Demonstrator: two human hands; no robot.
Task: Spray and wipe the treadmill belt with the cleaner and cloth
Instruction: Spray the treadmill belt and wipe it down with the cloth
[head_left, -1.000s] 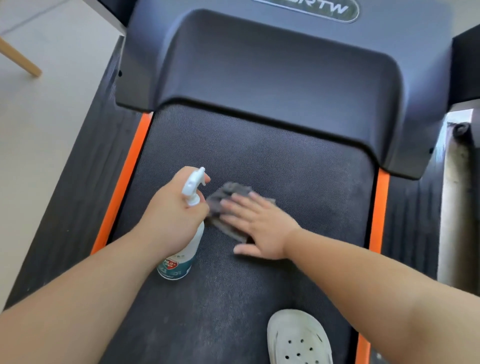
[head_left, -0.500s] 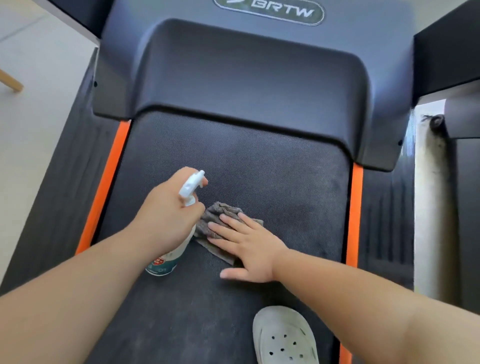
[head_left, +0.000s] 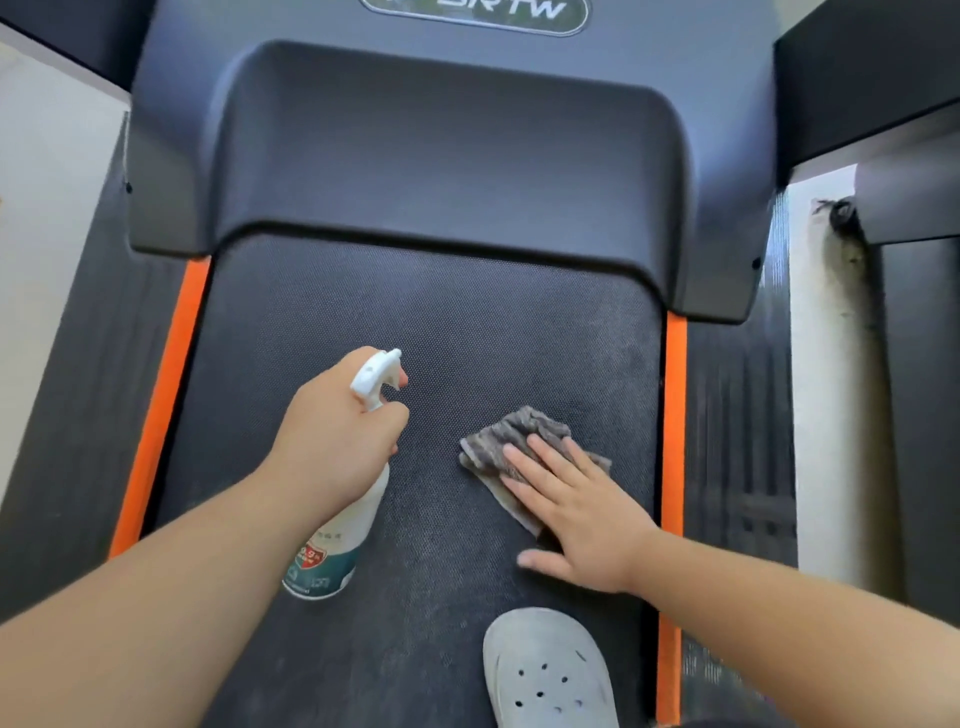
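As the left hand (head_left: 337, 441) grips a half-hidden bottle (head_left: 340, 545), the right hand (head_left: 576, 514)—flat—half-covers the cloth (head_left: 519, 428).

A white spray bottle (head_left: 340, 540) with a green and red label is gripped by the left hand (head_left: 337, 441) over the left half of the treadmill belt (head_left: 441, 322). Its trigger head (head_left: 374, 376) is pointed forward toward the dark motor cover (head_left: 447, 156), and a fingertip is seen at the trigger. A crumpled grey cloth (head_left: 524, 431) is pressed onto the right half of the belt by the right hand (head_left: 582, 525), whose fingers are laid straight and spread. Bare belt is seen between bottle and cloth. The belt is bordered by orange strips (head_left: 171, 395). A pale perforated clog (head_left: 545, 675) is planted on the belt, near the right hand.
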